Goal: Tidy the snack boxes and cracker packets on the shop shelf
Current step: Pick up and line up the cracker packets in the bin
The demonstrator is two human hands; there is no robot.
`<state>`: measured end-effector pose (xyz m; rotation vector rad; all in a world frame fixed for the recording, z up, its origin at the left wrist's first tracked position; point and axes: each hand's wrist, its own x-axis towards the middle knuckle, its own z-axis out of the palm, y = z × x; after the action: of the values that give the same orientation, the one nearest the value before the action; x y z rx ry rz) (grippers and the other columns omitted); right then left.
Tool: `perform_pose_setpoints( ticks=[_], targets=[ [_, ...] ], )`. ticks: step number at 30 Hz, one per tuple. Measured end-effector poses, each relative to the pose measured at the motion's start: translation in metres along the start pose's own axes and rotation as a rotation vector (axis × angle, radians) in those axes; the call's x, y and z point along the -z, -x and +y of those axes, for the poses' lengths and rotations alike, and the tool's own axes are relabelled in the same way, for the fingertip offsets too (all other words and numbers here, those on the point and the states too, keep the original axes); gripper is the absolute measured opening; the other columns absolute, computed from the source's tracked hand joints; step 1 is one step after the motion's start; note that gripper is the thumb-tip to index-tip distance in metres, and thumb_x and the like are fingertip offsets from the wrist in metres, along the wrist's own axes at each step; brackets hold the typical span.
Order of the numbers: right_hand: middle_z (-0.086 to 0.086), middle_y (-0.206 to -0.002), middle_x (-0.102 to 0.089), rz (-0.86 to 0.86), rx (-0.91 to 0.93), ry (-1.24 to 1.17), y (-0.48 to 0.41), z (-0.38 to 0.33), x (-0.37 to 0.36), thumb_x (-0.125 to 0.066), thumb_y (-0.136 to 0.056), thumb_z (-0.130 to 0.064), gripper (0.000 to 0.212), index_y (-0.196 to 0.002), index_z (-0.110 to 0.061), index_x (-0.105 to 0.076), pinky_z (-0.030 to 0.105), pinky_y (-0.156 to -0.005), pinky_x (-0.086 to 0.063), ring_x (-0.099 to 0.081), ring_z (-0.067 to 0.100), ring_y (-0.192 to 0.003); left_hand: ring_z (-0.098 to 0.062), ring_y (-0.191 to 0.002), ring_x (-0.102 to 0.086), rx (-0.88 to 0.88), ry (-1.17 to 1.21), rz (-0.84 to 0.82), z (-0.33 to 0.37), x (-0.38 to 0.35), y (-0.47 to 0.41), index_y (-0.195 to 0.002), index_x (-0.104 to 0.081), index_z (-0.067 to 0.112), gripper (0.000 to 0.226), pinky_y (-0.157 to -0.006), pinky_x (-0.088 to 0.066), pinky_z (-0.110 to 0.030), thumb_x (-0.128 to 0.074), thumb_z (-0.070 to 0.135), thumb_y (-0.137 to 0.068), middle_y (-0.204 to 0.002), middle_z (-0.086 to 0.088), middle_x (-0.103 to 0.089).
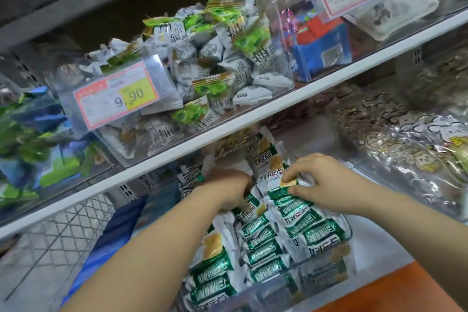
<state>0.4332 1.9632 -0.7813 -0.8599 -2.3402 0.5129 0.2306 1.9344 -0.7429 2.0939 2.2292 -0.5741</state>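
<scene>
Bare forearms [157, 248] rise from the bottom of the head view into the clear bin [326, 277] on the lower shelf. The green-and-white cracker packets [263, 238] lie in it in rough, overlapping rows.

Toward the back of the bin, the right hand [326, 180] nips the top edge of one pinched packet [281, 189] between thumb and forefinger, with its other fingers loosely curled. Left of that, inside the same bin, the left hand [228, 190] is pushed down among the packets. Its fingers are buried and blurred, so I cannot tell whether they grip anything. At the bin's rear more packets stand on end.

Above the bin runs the white shelf edge [253, 119]. Over that sits a second bin [202, 78] of sachets with a 9.90 price tag [116, 96]. To the right of the clear bin lies a clear bag [405, 154] of printed snacks.

The likely slip is disorder spreading. The rows overlap loosely, so lifting the pinched packet could drag its neighbours out of line. A nudge from the left wrist could topple the upright ones. Pressing down hard may also crack the contents.
</scene>
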Motion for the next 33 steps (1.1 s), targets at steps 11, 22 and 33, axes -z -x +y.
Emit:
perform_pose_setpoints(
  ticks=[11, 22, 33],
  targets=[
    [-0.013, -0.113, -0.063, -0.007, -0.039, -0.039, 0.001, 0.001, -0.001, -0.063, -0.088, -0.032, 0.021, -0.109, -0.029, -0.067, 0.022, -0.093, -0.038, -0.047, 0.005, -0.110, -0.017, -0.108, -0.056, -0.116, 0.146, -0.310, -0.005, -0.012, -0.022, -0.135, -0.051, 0.016, 0.051, -0.080, -0.037, -0.020, -0.068, 0.017, -0.086, -0.132, 0.001, -0.058],
    [-0.017, -0.129, -0.053, -0.094, -0.052, 0.025, -0.010, -0.006, 0.005, -0.064, -0.085, -0.040, 0.043, -0.127, -0.035, -0.054, 0.032, -0.103, -0.031, -0.030, 0.013, -0.126, -0.015, -0.102, -0.062, -0.129, 0.158, -0.020, -0.032, 0.014, -0.043, -0.120, -0.065, 0.012, 0.034, -0.085, -0.047, -0.022, -0.067, 0.018, -0.086, -0.116, -0.002, -0.067],
    [-0.018, -0.138, -0.045, -0.150, -0.053, 0.067, -0.013, 0.003, -0.003, -0.065, -0.084, -0.042, 0.053, -0.134, -0.037, -0.048, 0.036, -0.109, -0.027, -0.025, 0.011, -0.132, -0.019, -0.094, -0.060, -0.098, 0.074, -0.054, -0.029, -0.014, -0.068, -0.113, -0.066, 0.014, 0.042, -0.072, -0.040, -0.023, -0.072, 0.039, -0.080, -0.106, -0.004, -0.067]
  ],
)
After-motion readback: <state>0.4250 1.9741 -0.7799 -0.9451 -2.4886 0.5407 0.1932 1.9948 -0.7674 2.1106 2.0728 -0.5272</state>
